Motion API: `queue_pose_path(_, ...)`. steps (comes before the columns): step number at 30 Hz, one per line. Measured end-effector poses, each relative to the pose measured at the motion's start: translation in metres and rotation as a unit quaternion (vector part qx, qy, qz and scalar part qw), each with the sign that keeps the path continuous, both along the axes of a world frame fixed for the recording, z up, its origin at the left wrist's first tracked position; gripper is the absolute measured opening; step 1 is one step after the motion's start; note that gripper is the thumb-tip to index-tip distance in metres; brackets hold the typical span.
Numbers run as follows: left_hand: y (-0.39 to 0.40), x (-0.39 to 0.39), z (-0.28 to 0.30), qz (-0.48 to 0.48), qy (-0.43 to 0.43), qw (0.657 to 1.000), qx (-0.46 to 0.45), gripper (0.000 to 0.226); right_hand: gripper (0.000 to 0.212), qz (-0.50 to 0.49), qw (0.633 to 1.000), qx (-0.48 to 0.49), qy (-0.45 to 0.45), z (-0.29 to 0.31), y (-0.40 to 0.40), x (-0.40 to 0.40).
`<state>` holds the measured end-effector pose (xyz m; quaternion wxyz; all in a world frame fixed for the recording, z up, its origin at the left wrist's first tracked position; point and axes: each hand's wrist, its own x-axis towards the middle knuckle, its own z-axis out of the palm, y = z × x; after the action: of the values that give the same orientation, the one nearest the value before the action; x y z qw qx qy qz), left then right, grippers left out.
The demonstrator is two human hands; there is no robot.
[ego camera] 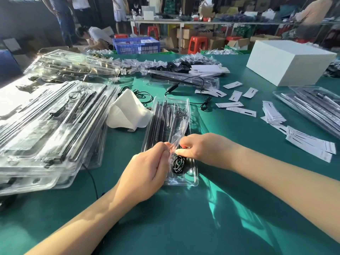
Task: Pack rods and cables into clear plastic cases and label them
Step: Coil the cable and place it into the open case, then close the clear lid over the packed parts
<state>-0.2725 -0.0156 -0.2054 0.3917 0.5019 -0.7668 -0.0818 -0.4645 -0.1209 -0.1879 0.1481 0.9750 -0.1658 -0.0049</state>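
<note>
A clear plastic case [185, 105] lies open on the green table [184, 218] in front of me, with black rods [161, 122] and metal hooks [179, 111] in its far half. A coiled black cable [178, 163] sits in its near end. My left hand [145, 173] pinches a thin clear plastic bag [179, 133] at the case's left side. My right hand [200, 149] grips the same bag from the right, over the cable. A small red spot shows under the right fingers.
Stacks of packed clear cases [49, 126] fill the left side, more [312, 105] lie at the right. White paper labels [311, 144] are scattered right of the case. A loose black cable [185, 85], a white cloth [127, 111] and a white box [288, 61] lie beyond.
</note>
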Motion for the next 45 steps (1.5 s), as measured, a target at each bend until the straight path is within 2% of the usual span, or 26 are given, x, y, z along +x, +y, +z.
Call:
queue_pose_path(5,0.003,-0.002,0.004,0.01,0.013,0.999,0.047,0.015,0.054,-0.055,0.997,0.058,0.024,0.001,0.0,0.004)
queue_pose_path(7,0.004,-0.004,0.005,0.018,-0.004,0.998,0.06,0.03,0.044,-0.084,0.99,0.115,0.003,0.001,-0.001,0.002)
queue_pose_path(10,0.005,-0.011,0.005,0.017,-0.111,0.993,0.024,0.06,0.034,-0.114,0.964,0.222,-0.089,-0.003,0.001,-0.005)
queue_pose_path(12,0.006,-0.014,0.006,0.008,-0.165,0.986,0.001,0.059,0.028,-0.147,0.944,0.253,-0.153,-0.009,0.002,-0.009)
queue_pose_path(16,0.004,-0.009,0.003,-0.01,-0.191,0.982,0.0,0.045,0.018,-0.224,0.914,0.244,-0.234,-0.017,0.0,-0.009)
queue_pose_path(18,0.003,-0.01,0.0,-0.01,-0.221,0.975,0.004,0.046,0.016,-0.243,0.872,0.322,-0.278,-0.021,0.0,-0.011)
queue_pose_path(20,0.001,-0.013,0.002,-0.016,-0.24,0.971,0.017,0.048,0.016,-0.272,0.789,0.442,-0.328,-0.023,0.002,-0.016)
queue_pose_path(21,0.0,-0.015,0.005,-0.021,-0.241,0.969,0.037,0.05,0.017,-0.295,0.745,0.467,-0.374,-0.023,0.0,-0.021)
queue_pose_path(22,-0.003,-0.016,0.007,-0.022,-0.248,0.967,0.062,0.053,0.018,-0.327,0.71,0.454,-0.428,-0.022,-0.005,-0.029)
queue_pose_path(23,-0.008,-0.014,0.007,-0.019,-0.266,0.96,0.084,0.057,0.017,-0.367,0.7,0.395,-0.468,-0.022,-0.012,-0.039)
queue_pose_path(24,-0.013,-0.013,0.008,-0.02,-0.287,0.953,0.1,0.059,0.015,-0.409,0.711,0.313,-0.479,-0.021,-0.023,-0.051)
queue_pose_path(26,-0.023,-0.015,0.013,-0.027,-0.313,0.94,0.133,0.061,0.024,-0.478,0.737,0.189,-0.44,-0.019,-0.047,-0.079)
queue_pose_path(28,-0.031,-0.019,0.014,-0.03,-0.328,0.931,0.156,0.062,0.039,-0.54,0.747,0.143,-0.361,-0.02,-0.073,-0.105)
queue_pose_path(30,-0.035,-0.022,0.011,-0.024,-0.344,0.925,0.162,0.064,0.05,-0.574,0.752,0.124,-0.3,-0.023,-0.095,-0.122)
queue_pose_path(33,-0.033,-0.021,-0.001,-0.01,-0.327,0.932,0.155,0.064,0.056,-0.558,0.78,0.11,-0.26,-0.026,-0.123,-0.13)
queue_pose_path(36,-0.031,-0.017,-0.011,-0.006,-0.294,0.944,0.146,0.064,0.059,-0.568,0.787,0.156,-0.181,-0.026,-0.149,-0.127)
queue_pose_path(38,-0.031,-0.015,-0.016,-0.003,-0.283,0.949,0.139,0.064,0.053,-0.571,0.79,0.186,-0.122,-0.026,-0.157,-0.124)
queue_pose_path(40,-0.031,-0.014,-0.017,-0.003,-0.269,0.953,0.138,0.064,0.04,-0.559,0.79,0.168,-0.191,-0.024,-0.16,-0.123)
queue_pose_path(42,-0.032,-0.014,-0.018,-0.003,-0.258,0.956,0.141,0.063,0.02,-0.568,0.764,0.144,-0.271,-0.02,-0.161,-0.123)
queue_pose_path(43,-0.034,-0.015,-0.017,-0.003,-0.256,0.956,0.141,0.063,0.018,-0.576,0.752,0.155,-0.28,-0.015,-0.16,-0.123)
queue_pose_path(45,-0.038,-0.015,-0.016,0.0,-0.259,0.956,0.139,0.063,0.035,-0.603,0.727,0.195,-0.263,-0.004,-0.158,-0.124)
